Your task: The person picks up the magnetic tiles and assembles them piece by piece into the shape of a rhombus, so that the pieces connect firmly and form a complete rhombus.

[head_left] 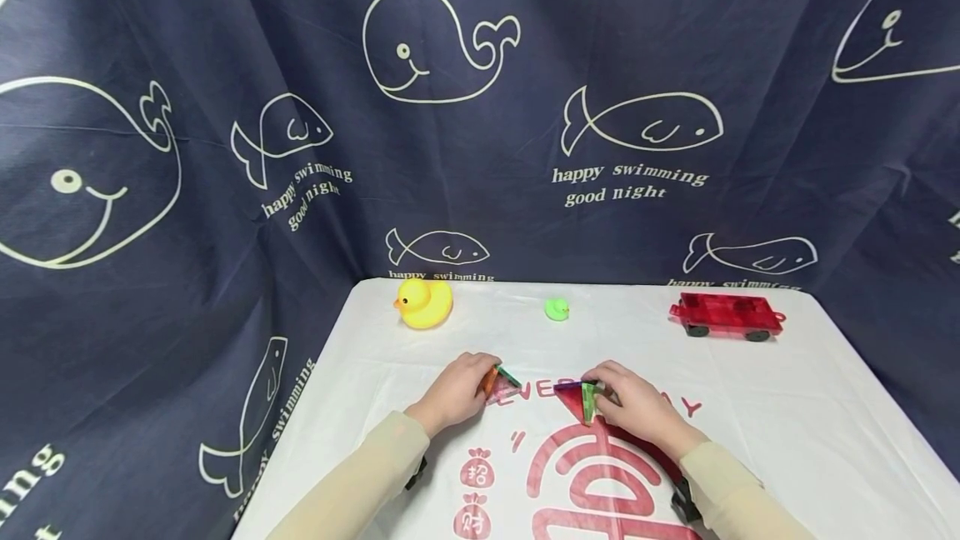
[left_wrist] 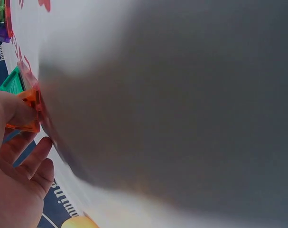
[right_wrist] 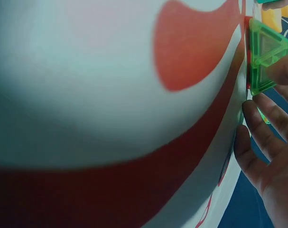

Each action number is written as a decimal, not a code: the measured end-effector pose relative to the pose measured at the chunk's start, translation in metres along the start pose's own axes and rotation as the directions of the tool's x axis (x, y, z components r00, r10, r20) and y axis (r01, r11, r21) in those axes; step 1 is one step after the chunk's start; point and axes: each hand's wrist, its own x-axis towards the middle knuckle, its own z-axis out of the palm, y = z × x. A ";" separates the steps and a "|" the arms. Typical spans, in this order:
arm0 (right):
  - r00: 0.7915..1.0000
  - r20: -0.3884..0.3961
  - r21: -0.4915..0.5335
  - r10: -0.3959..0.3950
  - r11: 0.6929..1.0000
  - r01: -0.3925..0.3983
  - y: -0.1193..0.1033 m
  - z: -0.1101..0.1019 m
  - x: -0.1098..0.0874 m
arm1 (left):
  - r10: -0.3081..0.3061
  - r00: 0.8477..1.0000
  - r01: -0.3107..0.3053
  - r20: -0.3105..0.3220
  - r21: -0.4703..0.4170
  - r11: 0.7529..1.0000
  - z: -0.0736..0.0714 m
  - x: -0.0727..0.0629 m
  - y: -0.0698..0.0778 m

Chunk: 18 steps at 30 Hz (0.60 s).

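Note:
Near the middle of the table, the left hand (head_left: 455,392) pinches an orange magnetic tile (head_left: 490,380). A teal-green tile (head_left: 508,376) leans against it, and both stand on the cloth; the left wrist view shows the thumb on the orange tile (left_wrist: 32,122). To the right, the right hand (head_left: 637,404) pinches a light-green triangular magnetic tile (head_left: 588,403), its thumb lying on the tile's face (right_wrist: 264,45) in the right wrist view. Joined to that triangle are a red tile (head_left: 572,401) and a purple tile (head_left: 572,385). A gap separates the two tile groups.
A yellow toy duck (head_left: 425,304) sits at the table's back left, and a small green duck (head_left: 557,309) at the back middle. A red wheeled base (head_left: 730,315) stands at the back right. Behind the white-covered table (head_left: 360,340) hangs a navy curtain (head_left: 525,215).

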 end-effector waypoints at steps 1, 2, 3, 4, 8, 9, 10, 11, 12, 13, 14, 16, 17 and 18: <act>1.000 0.002 0.003 0.011 1.000 -0.011 0.001 0.000 -0.001 | -0.003 1.000 0.003 0.003 -0.002 1.000 0.000 0.000 0.001; 1.000 0.004 0.005 0.023 1.000 -0.023 0.002 0.000 -0.002 | -0.005 1.000 0.005 0.004 -0.004 1.000 0.000 -0.001 0.001; 0.999 0.006 0.007 0.035 0.999 -0.035 0.003 0.000 -0.003 | -0.006 1.000 0.006 0.005 -0.005 1.000 0.000 -0.001 0.002; 0.999 0.008 0.007 0.044 0.999 -0.044 0.004 0.000 -0.005 | -0.007 1.000 0.007 0.004 -0.007 1.000 0.000 -0.002 0.003; 0.998 0.005 0.010 0.062 0.998 -0.062 0.005 -0.001 -0.009 | -0.010 1.000 0.010 -0.001 -0.007 1.000 -0.001 -0.005 0.006; 0.998 0.004 0.006 0.064 0.998 -0.064 0.005 -0.001 -0.010 | -0.010 1.000 0.010 -0.002 -0.006 1.000 -0.001 -0.006 0.007; 0.998 0.003 0.002 0.065 0.998 -0.065 0.005 -0.001 -0.011 | -0.012 1.000 0.012 -0.003 -0.006 1.000 -0.001 -0.006 0.008; 0.998 0.002 0.002 0.066 0.998 -0.066 0.005 -0.001 -0.012 | -0.012 1.000 0.012 -0.006 -0.002 1.000 -0.001 -0.007 0.008; 0.998 0.001 0.000 0.070 0.998 -0.070 0.005 -0.001 -0.013 | -0.011 1.000 0.011 -0.010 0.003 1.000 0.000 -0.008 0.009; 0.997 0.001 -0.003 0.072 0.997 -0.072 0.006 -0.002 -0.014 | -0.010 1.000 0.010 -0.014 0.006 1.000 0.001 -0.009 0.009; 0.997 0.004 -0.004 0.083 0.997 -0.083 0.006 -0.002 -0.015 | -0.008 1.000 0.009 -0.019 0.011 1.000 0.001 -0.009 0.010; 0.996 0.004 -0.007 0.092 0.996 -0.092 0.006 -0.003 -0.016 | -0.007 1.000 0.008 -0.030 0.021 1.000 0.002 -0.011 0.010; 0.995 0.003 -0.008 0.096 0.995 -0.096 0.006 -0.003 -0.017 | -0.007 0.999 0.008 -0.034 0.027 1.000 0.003 -0.012 0.011; 0.996 0.002 -0.011 0.094 0.996 -0.094 0.006 -0.004 -0.017 | -0.006 0.999 0.007 -0.038 0.032 0.999 0.004 -0.012 0.011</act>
